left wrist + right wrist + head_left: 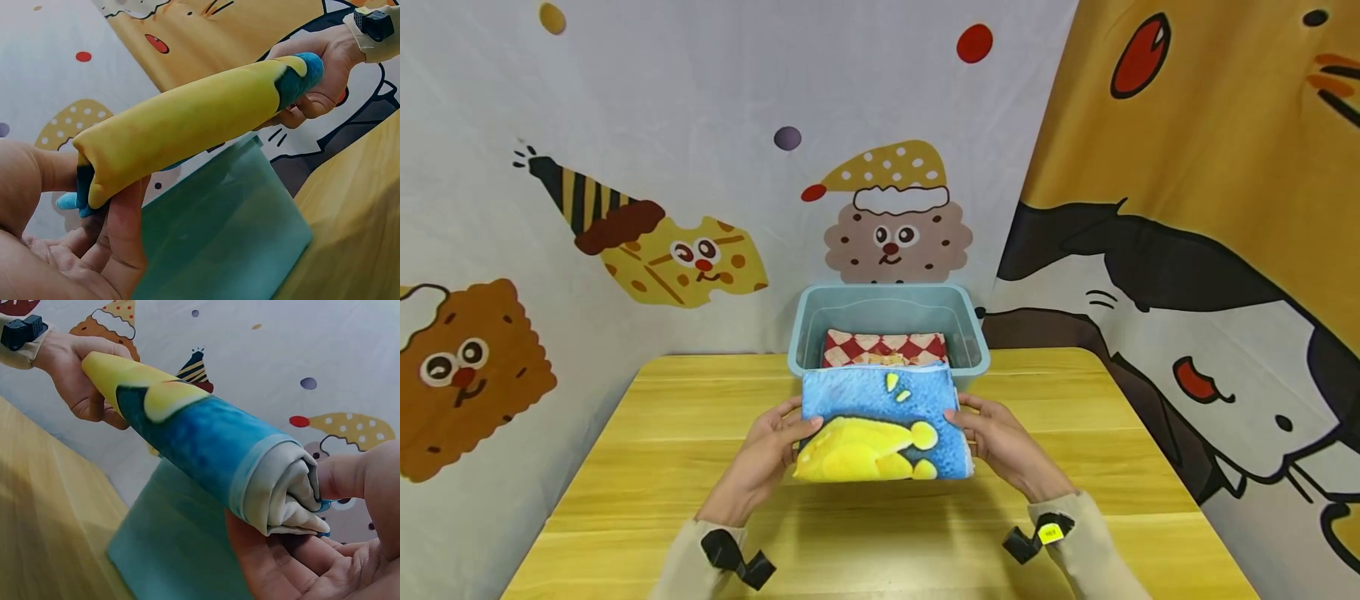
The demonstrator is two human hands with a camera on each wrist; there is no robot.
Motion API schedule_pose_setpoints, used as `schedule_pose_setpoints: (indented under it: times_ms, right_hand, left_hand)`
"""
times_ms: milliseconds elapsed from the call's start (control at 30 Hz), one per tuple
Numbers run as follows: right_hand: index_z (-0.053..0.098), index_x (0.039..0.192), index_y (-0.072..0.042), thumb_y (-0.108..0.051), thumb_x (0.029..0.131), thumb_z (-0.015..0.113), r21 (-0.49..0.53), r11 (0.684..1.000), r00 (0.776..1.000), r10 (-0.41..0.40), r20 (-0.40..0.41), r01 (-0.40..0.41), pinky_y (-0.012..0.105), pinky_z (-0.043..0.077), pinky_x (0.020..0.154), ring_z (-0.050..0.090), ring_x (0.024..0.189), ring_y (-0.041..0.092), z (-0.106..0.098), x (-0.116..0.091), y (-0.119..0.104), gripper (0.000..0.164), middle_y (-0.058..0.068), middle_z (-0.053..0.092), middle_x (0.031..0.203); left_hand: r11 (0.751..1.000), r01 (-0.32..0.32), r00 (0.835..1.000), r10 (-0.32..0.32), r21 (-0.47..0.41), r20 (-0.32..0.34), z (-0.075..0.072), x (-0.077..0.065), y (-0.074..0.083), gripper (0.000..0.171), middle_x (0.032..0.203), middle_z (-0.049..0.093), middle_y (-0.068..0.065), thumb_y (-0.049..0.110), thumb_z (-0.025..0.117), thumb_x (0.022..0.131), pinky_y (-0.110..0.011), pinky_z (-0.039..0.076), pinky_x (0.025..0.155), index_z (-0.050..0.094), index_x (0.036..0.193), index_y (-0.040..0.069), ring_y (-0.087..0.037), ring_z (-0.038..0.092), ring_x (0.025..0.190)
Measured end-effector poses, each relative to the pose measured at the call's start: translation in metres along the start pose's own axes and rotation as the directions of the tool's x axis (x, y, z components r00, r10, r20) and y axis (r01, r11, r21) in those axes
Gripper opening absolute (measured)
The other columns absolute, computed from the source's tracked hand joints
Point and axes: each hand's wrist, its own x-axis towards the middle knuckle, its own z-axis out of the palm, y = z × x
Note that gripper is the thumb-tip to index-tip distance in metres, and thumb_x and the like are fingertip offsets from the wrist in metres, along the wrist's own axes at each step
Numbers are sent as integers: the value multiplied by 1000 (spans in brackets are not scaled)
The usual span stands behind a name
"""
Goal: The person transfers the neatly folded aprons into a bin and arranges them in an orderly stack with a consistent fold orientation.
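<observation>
A folded cloth (pixel 880 425), blue with a yellow print, is held up over the table in front of the bin. My left hand (pixel 775 433) pinches its left edge, thumb on top and fingers beneath. At the opposite edge my right hand (pixel 996 437) grips it the same way. In the right wrist view the end of the cloth (pixel 275 487) shows several folded layers with a pale inner side. Behind it stands a light blue plastic bin (pixel 797 333), where a red and white checked folded cloth (pixel 887 346) lies, its lower part hidden by the blue cloth.
The bin sits at the far edge of the wooden table (pixel 685 433), close to a hanging cloth backdrop (pixel 715 100) with cartoon prints. A yellow printed curtain (pixel 1150 150) hangs at the right. Each wrist wears a small black camera strap.
</observation>
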Motion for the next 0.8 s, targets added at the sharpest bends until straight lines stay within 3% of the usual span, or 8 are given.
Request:
schedule_pose_setpoints:
  times_ms: [267,467,800]
  right_hand:
    - [39,137,-6,-35,87,65,-105,994,998,-4,-66,-3,35,56,77,67,93,20,-2,11,-23,63,10,66,108]
    - [40,136,-7,-35,89,64,-127,992,998,-6,-63,-2,37,56,79,67,93,20,-5,22,-38,60,9,65,108]
    - [44,133,-6,-31,88,66,-121,993,996,-25,-89,14,35,56,79,67,91,17,-13,47,-63,57,9,64,108]
  left_hand:
    - [998,-31,999,32,50,-9,1,12,20,62,127,58,-9,24,70,85,-25,51,69,41,138,9,-13,63,93]
    - [994,-18,1000,19,104,-15,0,24,36,73,138,43,-7,25,67,87,-26,46,73,28,146,8,-14,54,95]
    - [984,-39,998,47,173,-45,-3,55,60,71,103,56,-4,25,69,86,-28,48,69,32,144,9,-16,52,84]
